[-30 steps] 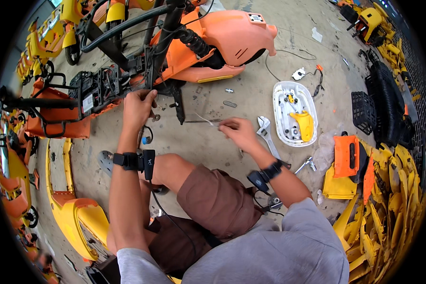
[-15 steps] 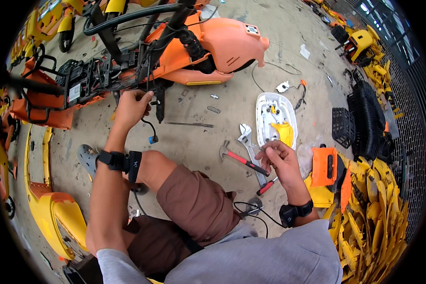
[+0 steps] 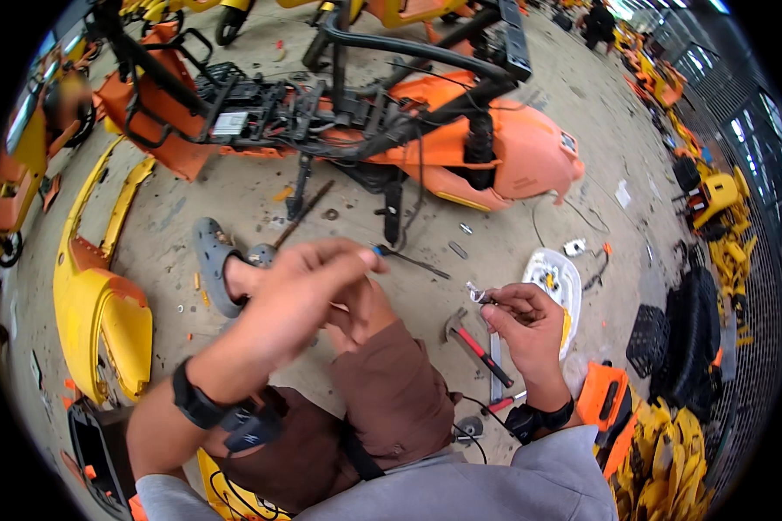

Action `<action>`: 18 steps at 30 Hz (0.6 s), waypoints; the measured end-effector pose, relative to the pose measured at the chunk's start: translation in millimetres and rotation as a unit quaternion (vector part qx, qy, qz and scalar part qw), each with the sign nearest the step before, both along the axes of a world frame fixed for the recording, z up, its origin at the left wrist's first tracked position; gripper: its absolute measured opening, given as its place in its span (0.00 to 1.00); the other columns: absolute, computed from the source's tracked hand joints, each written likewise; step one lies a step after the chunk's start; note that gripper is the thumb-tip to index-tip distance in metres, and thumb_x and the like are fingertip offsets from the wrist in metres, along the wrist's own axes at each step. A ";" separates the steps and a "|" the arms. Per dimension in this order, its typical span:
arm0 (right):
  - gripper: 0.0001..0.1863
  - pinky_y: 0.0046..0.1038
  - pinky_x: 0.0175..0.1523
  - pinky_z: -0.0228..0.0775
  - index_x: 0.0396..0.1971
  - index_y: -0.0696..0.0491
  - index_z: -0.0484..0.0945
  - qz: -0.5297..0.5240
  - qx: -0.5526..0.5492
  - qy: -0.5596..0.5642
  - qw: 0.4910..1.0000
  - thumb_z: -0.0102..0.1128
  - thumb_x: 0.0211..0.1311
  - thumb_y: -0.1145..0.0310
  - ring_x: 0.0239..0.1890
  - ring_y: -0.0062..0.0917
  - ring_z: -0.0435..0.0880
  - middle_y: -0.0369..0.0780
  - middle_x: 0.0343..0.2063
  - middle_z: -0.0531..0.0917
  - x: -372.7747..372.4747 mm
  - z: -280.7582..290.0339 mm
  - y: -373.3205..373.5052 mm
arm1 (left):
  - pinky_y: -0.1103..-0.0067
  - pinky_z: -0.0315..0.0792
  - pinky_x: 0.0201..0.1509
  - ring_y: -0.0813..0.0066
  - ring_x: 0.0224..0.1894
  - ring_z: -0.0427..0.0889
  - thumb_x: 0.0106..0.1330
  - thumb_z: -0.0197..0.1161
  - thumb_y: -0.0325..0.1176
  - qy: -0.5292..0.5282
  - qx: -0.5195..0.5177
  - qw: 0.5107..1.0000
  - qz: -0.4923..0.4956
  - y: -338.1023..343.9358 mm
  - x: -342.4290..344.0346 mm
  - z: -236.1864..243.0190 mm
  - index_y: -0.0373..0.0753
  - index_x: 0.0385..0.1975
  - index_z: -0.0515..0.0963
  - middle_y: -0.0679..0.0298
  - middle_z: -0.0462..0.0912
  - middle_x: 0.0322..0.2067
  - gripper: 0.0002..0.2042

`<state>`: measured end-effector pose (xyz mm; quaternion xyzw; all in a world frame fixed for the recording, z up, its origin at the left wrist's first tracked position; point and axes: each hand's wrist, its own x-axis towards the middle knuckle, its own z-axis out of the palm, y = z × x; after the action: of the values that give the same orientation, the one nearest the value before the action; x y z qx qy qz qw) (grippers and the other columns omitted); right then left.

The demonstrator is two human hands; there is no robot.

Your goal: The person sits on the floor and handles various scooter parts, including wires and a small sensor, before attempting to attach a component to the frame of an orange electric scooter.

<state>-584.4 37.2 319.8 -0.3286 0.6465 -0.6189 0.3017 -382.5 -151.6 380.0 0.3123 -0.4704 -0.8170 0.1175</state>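
My left hand [image 3: 308, 300] is blurred above my knee, fingers curved; whether they hold anything is unclear. My right hand [image 3: 526, 326] pinches a small dark piece with a thin whitish strip [image 3: 476, 293]. Below and left of it lie a hammer [image 3: 471, 340] with a red-and-black handle and a long silver tool [image 3: 496, 375], partly hidden. A white tray [image 3: 539, 260] with small parts is behind my right hand. Ahead, a stripped orange scooter [image 3: 534, 156] with a black frame lies on the concrete floor, with a dark rod and cable near it.
Yellow body panels lie at left [image 3: 109, 313] and pile up at lower right [image 3: 660, 460]. Black crates [image 3: 647, 339], long black parts and orange pieces [image 3: 604, 391] line the right. Rows of yellow scooters stand behind. A person [image 3: 598, 24] is far back.
My left hand has left the scooter's underside and moved right and down toward my knee. My right hand stays pinched, now a little lower. The view has tilted, bringing more scooter frame in.
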 end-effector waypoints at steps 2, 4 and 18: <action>0.12 0.16 0.34 0.73 0.38 0.62 0.76 -0.002 -0.019 -0.023 1.000 0.65 0.53 0.82 0.31 0.16 0.80 0.40 0.33 0.84 15.0 3.0 -20.8 | 0.80 0.74 0.22 0.72 0.19 0.78 0.69 0.52 0.37 -0.012 0.013 0.999 -0.039 0.7 5.1 -6.8 0.29 0.42 0.72 0.61 0.77 0.19 0.14; 0.11 0.16 0.33 0.73 0.37 0.62 0.76 -0.003 -0.047 -0.029 0.998 0.65 0.53 0.82 0.30 0.16 0.80 0.40 0.32 0.84 27.0 4.0 -41.0 | 0.80 0.76 0.25 0.72 0.21 0.79 0.69 0.53 0.35 0.018 0.049 0.997 -0.061 -2.6 4.1 -18.4 0.29 0.43 0.71 0.60 0.79 0.23 0.13; 0.08 0.17 0.43 0.71 0.36 0.59 0.80 -0.077 -0.195 -0.297 0.932 0.65 0.55 0.79 0.37 0.17 0.79 0.35 0.36 0.80 106.1 -46.5 -111.3 | 0.87 0.73 0.28 0.83 0.26 0.78 0.69 0.56 0.36 0.067 -0.066 0.993 0.073 3.7 8.0 -46.5 0.27 0.44 0.78 0.65 0.81 0.26 0.15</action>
<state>-478.3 -74.1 273.3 -0.1313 0.4173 -0.8237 0.3608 -374.4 -147.8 333.5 0.2815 -0.4903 -0.7927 0.2281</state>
